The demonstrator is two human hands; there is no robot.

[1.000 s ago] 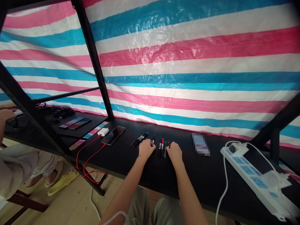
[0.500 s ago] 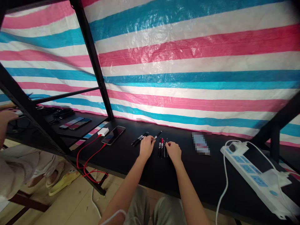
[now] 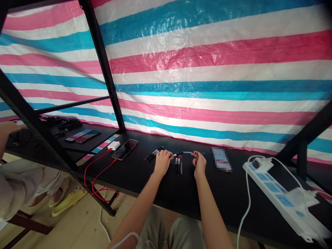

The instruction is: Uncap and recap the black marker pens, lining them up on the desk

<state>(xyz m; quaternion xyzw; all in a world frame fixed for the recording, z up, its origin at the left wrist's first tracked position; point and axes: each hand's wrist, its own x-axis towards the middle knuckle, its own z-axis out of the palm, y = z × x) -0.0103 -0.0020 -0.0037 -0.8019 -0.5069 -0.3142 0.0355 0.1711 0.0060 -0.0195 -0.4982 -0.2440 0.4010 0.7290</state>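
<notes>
My left hand point(image 3: 163, 162) is closed on a black marker point(image 3: 177, 154) that points to the right. In my right hand point(image 3: 200, 164), the fingers pinch a slim pen point(image 3: 187, 152) held nearly level, its left end close to the marker's tip; I cannot tell whether they touch. Just below, between the hands, several markers and pens point(image 3: 177, 166) lie side by side on the black table point(image 3: 176, 193), one with a red part. Another small bunch of black pens point(image 3: 154, 154) rests to the left, partly behind my left hand.
Left of the pens lies a phone point(image 3: 125, 149) beside a white charger point(image 3: 113, 145) with red cables point(image 3: 96, 159). To the right are a pixelated flat item point(image 3: 221, 159) and a white power strip point(image 3: 277, 193). A black frame post point(image 3: 103, 69) divides off another person's arm point(image 3: 10, 129).
My right hand has lifted a pen from the row and moved right and slightly up. The marker in my left hand has tilted down to near level.
</notes>
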